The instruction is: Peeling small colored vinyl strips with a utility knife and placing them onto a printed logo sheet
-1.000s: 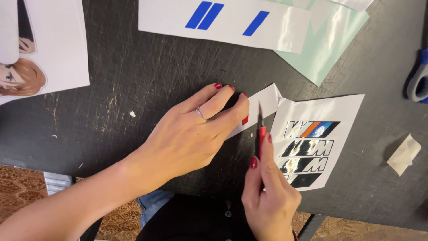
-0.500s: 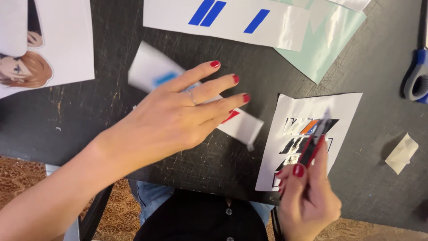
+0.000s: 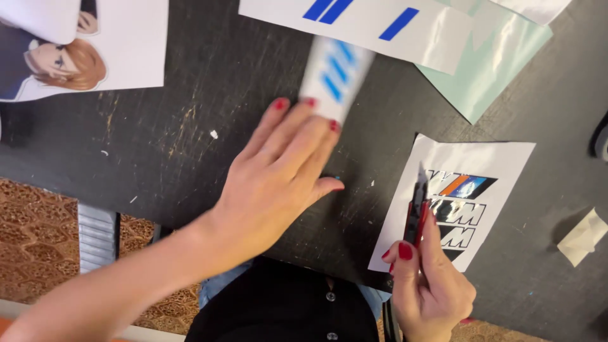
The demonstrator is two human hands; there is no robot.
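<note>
My left hand [image 3: 278, 171] lies flat over the black table [image 3: 190, 120], fingers stretched out, its fingertips touching a small white paper strip with blue stripes [image 3: 334, 75] that is blurred with motion. My right hand [image 3: 430, 278] is closed around a thin red and black craft knife [image 3: 418, 206], blade pointing away from me. The knife's tip rests over the left edge of a white sticker sheet [image 3: 500, 158] printed with striped emblems in orange, blue, silver and black.
A cartoon figure print [image 3: 76, 57] lies at the top left. A white sheet with blue bars [image 3: 380, 31] and a pale green sheet [image 3: 500, 69] sit at the top. A crumpled paper scrap [image 3: 584, 235] is at the right. Patterned floor shows beyond the table's near edge.
My left hand has swept the blue-striped strip away from the sticker sheet, first left, then up the table. My right hand with the knife has shifted right onto the sticker sheet.
</note>
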